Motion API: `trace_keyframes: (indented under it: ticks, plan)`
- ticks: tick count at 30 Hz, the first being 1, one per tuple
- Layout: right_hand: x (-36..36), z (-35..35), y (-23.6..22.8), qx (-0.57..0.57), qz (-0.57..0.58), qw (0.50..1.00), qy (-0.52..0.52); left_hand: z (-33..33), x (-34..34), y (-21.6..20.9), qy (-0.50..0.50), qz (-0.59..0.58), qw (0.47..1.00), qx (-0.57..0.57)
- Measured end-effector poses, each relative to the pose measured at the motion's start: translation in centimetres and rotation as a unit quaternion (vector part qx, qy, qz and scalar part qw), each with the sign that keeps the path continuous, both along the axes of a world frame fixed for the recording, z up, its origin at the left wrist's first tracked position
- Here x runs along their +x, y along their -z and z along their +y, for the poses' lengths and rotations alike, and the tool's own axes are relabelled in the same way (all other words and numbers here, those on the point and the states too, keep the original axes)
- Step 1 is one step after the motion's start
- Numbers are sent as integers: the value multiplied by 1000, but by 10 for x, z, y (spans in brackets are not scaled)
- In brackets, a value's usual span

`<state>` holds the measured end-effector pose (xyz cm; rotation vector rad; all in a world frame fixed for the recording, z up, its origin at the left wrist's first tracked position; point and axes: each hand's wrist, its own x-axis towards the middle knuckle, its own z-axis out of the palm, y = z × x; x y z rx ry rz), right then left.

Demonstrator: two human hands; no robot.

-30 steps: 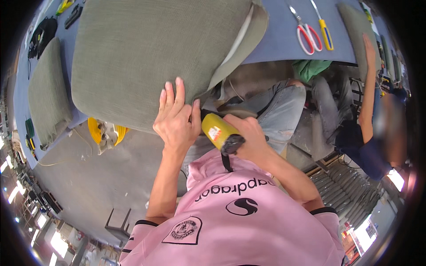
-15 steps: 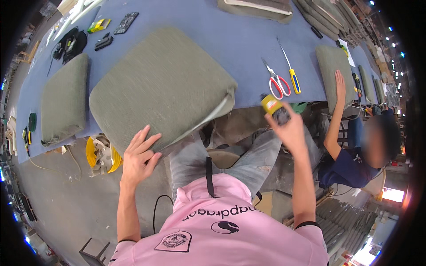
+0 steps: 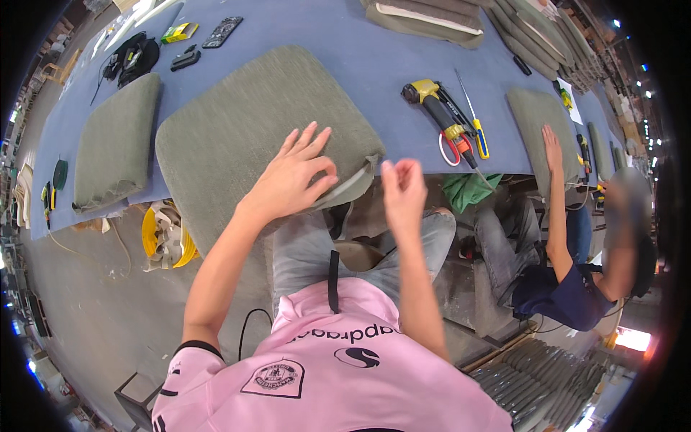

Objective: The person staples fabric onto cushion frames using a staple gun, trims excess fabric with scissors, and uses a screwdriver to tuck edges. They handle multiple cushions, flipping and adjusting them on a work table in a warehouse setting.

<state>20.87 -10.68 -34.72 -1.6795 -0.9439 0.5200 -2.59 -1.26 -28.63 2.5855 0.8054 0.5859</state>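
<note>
A large grey-green upholstered cushion lies on the blue-covered table, overhanging its near edge. My left hand rests on it, fingers spread, thumb close to the loose fabric flap at its near right corner. Just right of that corner is my right hand, slightly blurred. Its fingers are curled together, and whatever they may hold is hidden. A yellow and black staple gun lies on the table to the right, over the red-handled scissors. Beside it is a screwdriver with a yellow and blue handle.
A smaller cushion lies on the left. Phone, yellow box and black pouch sit at the far left. More cushions are stacked at the back. At right a co-worker's hand presses another cushion.
The staple gun has gone from my right hand onto the table, over the scissors. My right hand moved left to the cushion's corner. My left hand slid right across the cushion toward the flap.
</note>
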Motion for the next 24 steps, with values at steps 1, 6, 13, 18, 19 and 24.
trace_keyframes:
  ticks: [1, 6, 13, 18, 19, 24]
  plan:
    - [-18, -12, 16, -10, 69, 998, 5, 7, 8, 17, 8, 5, 1000, -29]
    - [-54, -19, 35, -145, 175, 968, -109, 17, 13, 30, 36, 57, 998, -7]
    - [-42, -11, -1, -177, 52, 974, -132, -5, 16, 15, 62, 58, 996, 18]
    - [-42, -17, 4, -168, -3, 974, -153, -22, 50, 49, -63, 182, 968, 159]
    - [-35, -15, -3, -154, 27, 971, -180, -16, 45, 52, -45, 164, 973, 155]
    - [62, 40, -37, -22, -311, 948, -64, 6, 30, 50, -12, 120, 980, 160]
